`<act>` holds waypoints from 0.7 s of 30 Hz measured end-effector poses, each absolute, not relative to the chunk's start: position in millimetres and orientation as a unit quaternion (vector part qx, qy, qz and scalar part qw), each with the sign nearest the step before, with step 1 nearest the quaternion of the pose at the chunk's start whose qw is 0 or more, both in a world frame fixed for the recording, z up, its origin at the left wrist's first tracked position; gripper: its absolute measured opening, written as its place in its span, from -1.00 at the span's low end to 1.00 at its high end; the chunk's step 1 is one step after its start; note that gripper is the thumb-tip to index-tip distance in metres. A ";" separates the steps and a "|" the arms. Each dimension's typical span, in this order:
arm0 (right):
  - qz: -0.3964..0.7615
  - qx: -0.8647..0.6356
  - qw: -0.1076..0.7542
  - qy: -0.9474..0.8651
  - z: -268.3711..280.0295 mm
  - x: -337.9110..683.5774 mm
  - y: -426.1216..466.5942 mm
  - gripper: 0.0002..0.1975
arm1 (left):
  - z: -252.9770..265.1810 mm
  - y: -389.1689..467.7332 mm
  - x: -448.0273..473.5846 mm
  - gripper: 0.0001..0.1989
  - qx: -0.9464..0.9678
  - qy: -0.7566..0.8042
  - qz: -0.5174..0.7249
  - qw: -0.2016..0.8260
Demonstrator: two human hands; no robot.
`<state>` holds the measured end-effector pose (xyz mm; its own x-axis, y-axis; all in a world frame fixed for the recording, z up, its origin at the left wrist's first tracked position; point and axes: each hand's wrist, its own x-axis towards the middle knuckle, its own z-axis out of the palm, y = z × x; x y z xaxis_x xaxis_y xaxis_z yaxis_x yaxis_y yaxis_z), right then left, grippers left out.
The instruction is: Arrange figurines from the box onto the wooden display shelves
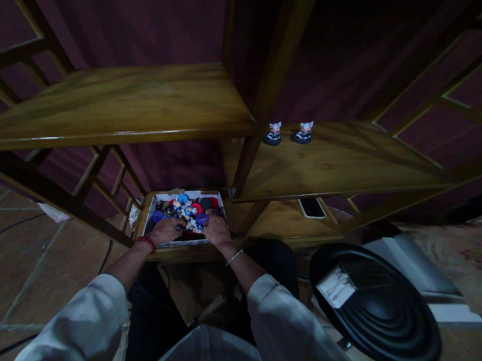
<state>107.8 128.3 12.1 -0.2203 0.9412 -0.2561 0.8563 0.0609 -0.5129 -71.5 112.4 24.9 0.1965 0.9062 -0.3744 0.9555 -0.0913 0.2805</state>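
Observation:
A shallow white-edged box [224, 210] holds a jumble of small figurines [188, 210] and round coloured pieces in blue, red, purple and black. My left hand [166, 230] reaches in from the left, fingers curled and closed by a small dark piece; what they grip is too small to make out. On the box's right side, my right hand [216, 228] has its fingers closed at a purple round piece [202, 218]. Two small figurines with white tops, one [274, 134] left of the other [303, 133], stand upright on dark round bases on the shelf to the right.
The wooden shelf unit [119, 105] has an upper board directly above the box and a post to its right. A phone [312, 207] lies on the lower board. A black round stool [380, 311] with a small box [336, 287] on it stands at lower right.

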 end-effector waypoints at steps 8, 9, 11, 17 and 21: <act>0.265 -0.633 0.007 -0.728 19.4 101.6 126.8 -0.58 | 24.2 113.7 -41.7 -0.65 0.724 0.650 -0.033 0.228; 0.265 -0.631 0.001 -0.729 20.2 101.3 127.2 -0.57 | 23.6 113.8 -40.1 -0.66 0.722 0.652 -0.030 0.231; 0.275 -0.621 -0.005 -0.734 21.7 101.8 128.0 -0.56 | 21.2 114.1 -38.0 -0.66 0.717 0.655 -0.023 0.237; 0.309 -0.577 0.021 -0.756 20.8 107.6 129.6 -0.59 | 10.9 114.9 -39.6 -0.73 0.694 0.671 0.014 0.261; 0.329 -0.573 0.034 -0.750 16.2 109.4 131.3 -0.56 | 11.9 114.1 -46.8 -0.74 0.676 0.691 0.034 0.255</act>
<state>109.4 131.3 16.2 -0.3415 0.8815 -0.3262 0.8365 0.1268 -0.5331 -46.8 114.1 11.9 0.0435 0.9512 -0.3055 0.9161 0.0840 0.3921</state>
